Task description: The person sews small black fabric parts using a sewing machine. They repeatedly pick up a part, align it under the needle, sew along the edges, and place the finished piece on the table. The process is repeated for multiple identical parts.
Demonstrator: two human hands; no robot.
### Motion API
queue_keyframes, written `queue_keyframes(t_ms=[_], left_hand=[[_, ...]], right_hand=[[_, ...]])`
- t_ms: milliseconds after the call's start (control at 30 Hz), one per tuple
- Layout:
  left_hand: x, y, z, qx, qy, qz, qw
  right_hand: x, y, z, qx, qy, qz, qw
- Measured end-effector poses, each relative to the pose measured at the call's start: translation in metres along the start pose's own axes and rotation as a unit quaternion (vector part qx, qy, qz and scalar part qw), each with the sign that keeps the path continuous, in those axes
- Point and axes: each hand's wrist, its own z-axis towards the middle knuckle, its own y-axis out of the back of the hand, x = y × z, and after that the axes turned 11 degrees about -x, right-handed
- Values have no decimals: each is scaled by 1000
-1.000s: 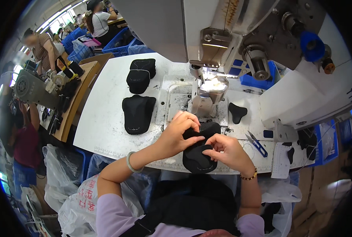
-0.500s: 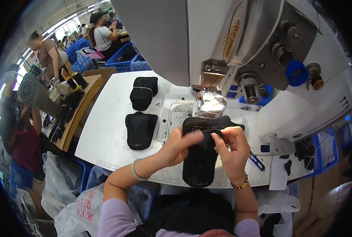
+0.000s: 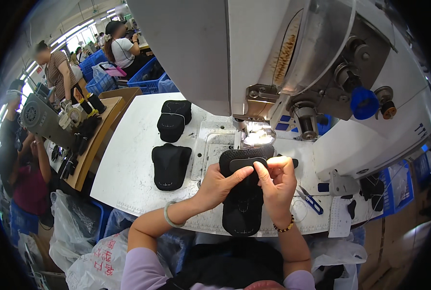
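While the view has tipped closer to the big white industrial sewing machine (image 3: 293,63), we see the black mesh shoe-upper piece (image 3: 244,193) lifted off the white worktable (image 3: 128,164) where it lay a second ago and carried up toward the lit needle area (image 3: 258,135). Our left hand (image 3: 219,182) now pinches its left edge, thumb on top, fingers narrow around the fabric. Our right hand (image 3: 279,180) grips a smooth black strip (image 3: 248,163) laid across the upper's top end. That reads to us as lining up for stitching. Two more stacks of black uppers (image 3: 171,140) sit untouched to the left, small blue-handled snips (image 3: 311,200) lying to the right.
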Motion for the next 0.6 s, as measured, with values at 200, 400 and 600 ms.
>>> queue_keyframes(t_ms=[200, 400, 600], left_hand=[[-1, -1, 1, -12, -22, 12, 1000], [-5, 1, 0, -42, 23, -8, 999], [-11, -11, -2, -63, 29, -87, 994]], right_hand=[[3, 0, 1, 10, -22, -19, 1000], [-11, 24, 2, -18, 208, -129, 970], [-19, 44, 17, 95, 605, -329, 719]])
